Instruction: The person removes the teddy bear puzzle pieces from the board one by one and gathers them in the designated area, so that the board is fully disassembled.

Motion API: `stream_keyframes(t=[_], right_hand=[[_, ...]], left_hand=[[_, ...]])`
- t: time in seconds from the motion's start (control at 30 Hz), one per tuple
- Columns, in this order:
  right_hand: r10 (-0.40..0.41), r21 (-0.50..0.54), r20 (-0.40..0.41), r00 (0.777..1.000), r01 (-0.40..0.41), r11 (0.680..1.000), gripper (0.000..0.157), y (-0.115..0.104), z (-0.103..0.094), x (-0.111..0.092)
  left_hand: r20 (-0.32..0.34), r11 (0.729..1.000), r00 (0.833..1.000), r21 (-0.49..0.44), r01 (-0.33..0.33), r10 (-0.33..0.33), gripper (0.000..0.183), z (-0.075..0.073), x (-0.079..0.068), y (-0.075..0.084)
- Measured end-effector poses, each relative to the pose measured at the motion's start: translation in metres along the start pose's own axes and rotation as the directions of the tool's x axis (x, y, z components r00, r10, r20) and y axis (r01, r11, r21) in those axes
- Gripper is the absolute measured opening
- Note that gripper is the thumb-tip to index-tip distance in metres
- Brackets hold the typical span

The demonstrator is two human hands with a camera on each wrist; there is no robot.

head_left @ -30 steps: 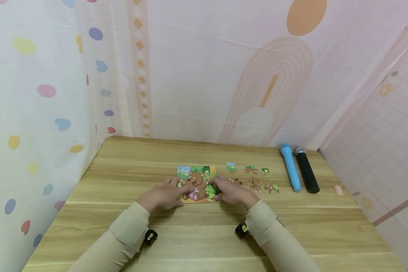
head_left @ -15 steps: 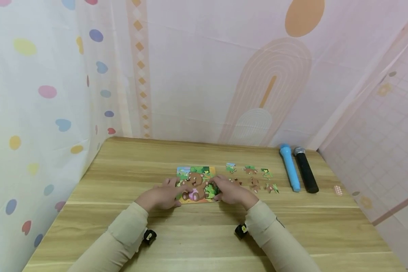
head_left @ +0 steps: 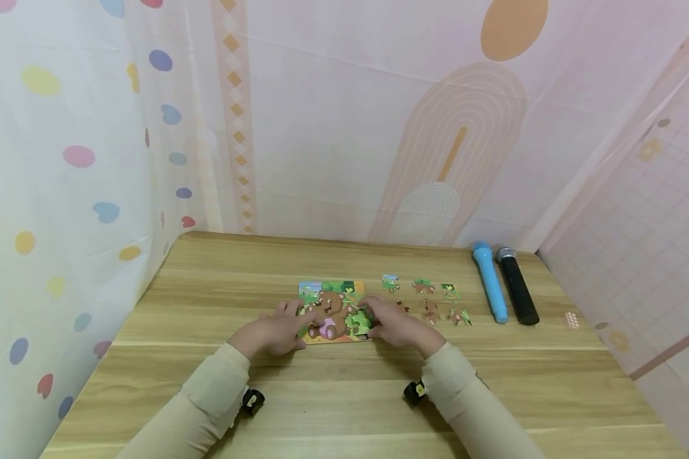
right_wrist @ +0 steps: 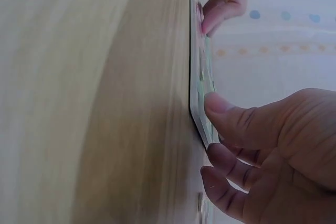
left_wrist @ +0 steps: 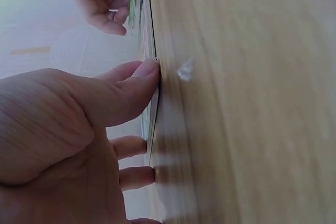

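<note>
A bear jigsaw puzzle (head_left: pixel 328 298) lies flat on the wooden table, its thin board (left_wrist: pixel 154 109) seen edge-on in the left wrist view. My left hand (head_left: pixel 275 328) rests at its left side, the index finger reaching over the bear and the thumb at the near edge. At the right edge, my right hand (head_left: pixel 395 322) pinches a green puzzle piece (head_left: pixel 358 322) between thumb and fingers. That piece (left_wrist: pixel 132 11) stands slightly tilted up from the board in the left wrist view. The right thumb (right_wrist: pixel 219 104) shows on top of it in the right wrist view.
Several loose puzzle pieces (head_left: pixel 423 286) lie to the right of the board, some partly behind the right hand. Farther right are a blue microphone (head_left: pixel 490 284) and a black microphone (head_left: pixel 517 287). A small dotted card (head_left: pixel 571 320) lies near the table's right edge.
My right hand has shifted slightly right, and more of the green piece at the puzzle's right side shows now. The left hand has stayed nearly still.
</note>
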State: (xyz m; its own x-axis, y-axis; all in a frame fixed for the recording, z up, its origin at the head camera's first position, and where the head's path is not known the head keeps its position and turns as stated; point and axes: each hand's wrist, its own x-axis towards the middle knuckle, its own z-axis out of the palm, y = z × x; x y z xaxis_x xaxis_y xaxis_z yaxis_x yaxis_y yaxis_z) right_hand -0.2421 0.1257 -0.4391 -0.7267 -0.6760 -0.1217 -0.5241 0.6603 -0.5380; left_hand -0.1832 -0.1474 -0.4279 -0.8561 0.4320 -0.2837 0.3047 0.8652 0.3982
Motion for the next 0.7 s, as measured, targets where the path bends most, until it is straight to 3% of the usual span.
stream_keyframes(t=[0.2, 0.33, 0.7], right_hand=[[-0.036, 0.05, -0.043, 0.998, 0.038, 0.998, 0.059, 0.01, -0.005, -0.011], [-0.019, 0.079, -0.058, 0.998, 0.023, 0.997, 0.06, 0.017, -0.01, -0.019], [-0.019, 0.011, -0.095, 0.995, 0.02, 1.0, 0.059, 0.036, -0.023, -0.044]], left_hand=[[-0.005, 1.0, 1.0, -0.003, 0.003, -0.003, 0.064, 0.001, 0.001, -0.001], [-0.003, 1.0, 1.0, 0.002, 0.005, -0.005, 0.061, 0.002, 0.001, -0.002], [-0.015, 1.0, 1.0, 0.0, -0.01, 0.01, 0.048, 0.002, 0.003, -0.002]])
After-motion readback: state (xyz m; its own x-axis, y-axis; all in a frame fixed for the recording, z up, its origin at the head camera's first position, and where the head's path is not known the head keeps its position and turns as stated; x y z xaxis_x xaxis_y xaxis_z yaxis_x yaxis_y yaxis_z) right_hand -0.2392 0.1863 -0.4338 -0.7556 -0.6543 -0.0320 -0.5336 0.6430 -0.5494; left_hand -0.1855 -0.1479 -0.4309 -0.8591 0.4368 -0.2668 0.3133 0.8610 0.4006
